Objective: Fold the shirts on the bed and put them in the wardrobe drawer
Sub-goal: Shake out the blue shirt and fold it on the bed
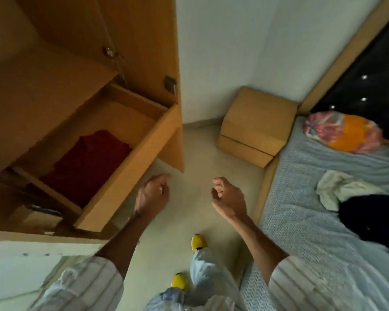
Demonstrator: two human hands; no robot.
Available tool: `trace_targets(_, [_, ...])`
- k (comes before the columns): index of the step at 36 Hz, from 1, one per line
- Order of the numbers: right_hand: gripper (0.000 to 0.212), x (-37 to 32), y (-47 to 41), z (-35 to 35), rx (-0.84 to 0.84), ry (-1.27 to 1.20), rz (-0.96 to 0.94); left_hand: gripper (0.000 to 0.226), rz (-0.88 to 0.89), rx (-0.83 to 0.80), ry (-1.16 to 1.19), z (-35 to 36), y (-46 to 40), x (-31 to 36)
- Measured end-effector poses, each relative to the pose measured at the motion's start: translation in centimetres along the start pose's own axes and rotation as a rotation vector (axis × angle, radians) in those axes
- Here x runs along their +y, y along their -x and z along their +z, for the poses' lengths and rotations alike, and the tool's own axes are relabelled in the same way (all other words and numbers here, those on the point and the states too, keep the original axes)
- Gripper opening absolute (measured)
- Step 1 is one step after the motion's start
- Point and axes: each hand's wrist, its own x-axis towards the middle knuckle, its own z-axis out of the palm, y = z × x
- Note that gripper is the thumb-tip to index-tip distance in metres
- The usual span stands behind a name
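The wooden wardrobe drawer [130, 167] stands pulled out at the left, with a folded dark red shirt [85, 164] lying inside. On the bed [312, 232] at the right lie a crumpled white shirt [337, 189] and a black shirt [373, 216] partly over it. My left hand [154, 194] hangs over the floor just beside the drawer's front, fingers loosely curled, holding nothing. My right hand [227, 198] hovers between drawer and bed, also loosely curled and empty.
The open wardrobe door [144, 52] rises above the drawer. A cardboard box [254, 124] sits on the floor by the bed's head. A colourful pillow [344, 131] lies against the dark headboard [368, 70]. My feet in yellow shoes [198, 242] stand on the pale floor.
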Motion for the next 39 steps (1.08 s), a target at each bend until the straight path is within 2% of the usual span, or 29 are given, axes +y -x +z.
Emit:
trace_targets(4, [0.025,7.5,5.3,-3.1,0.076,-0.054,0.21,0.029,0.178,-0.142,0.012,5.1,2.3,5.0])
trace_targets(10, [0.026,18.5,13.4,-6.0,0.175,-0.182,0.469,0.033,0.259,-0.396,0.089,13.5,6.5,11.0])
trace_targets(14, [0.031,25.9,18.9,-6.4,0.24,-0.238,0.658,0.03,0.373,-0.626,-0.033,20.3,9.0,14.6])
trace_targets(19, [0.033,34.0,26.0,-5.0,0.225,-0.225,0.878,0.037,0.506,-0.804,-0.12,28.0,13.5,17.0])
trace_targets(27, [0.05,44.3,30.2,0.6,0.134,-0.185,1.033,0.043,0.538,-1.047,-0.207,39.6,18.5,13.6])
trace_targets(35, [0.074,53.3,31.4,8.5,-0.107,-0.085,1.087,0.053,0.529,-1.225,-0.345,50.0,22.2,6.7])
trace_targets(39, [0.088,56.7,32.3,12.9,-0.162,-0.015,1.094,0.063,0.675,-1.302,-0.472,55.5,24.7,3.0])
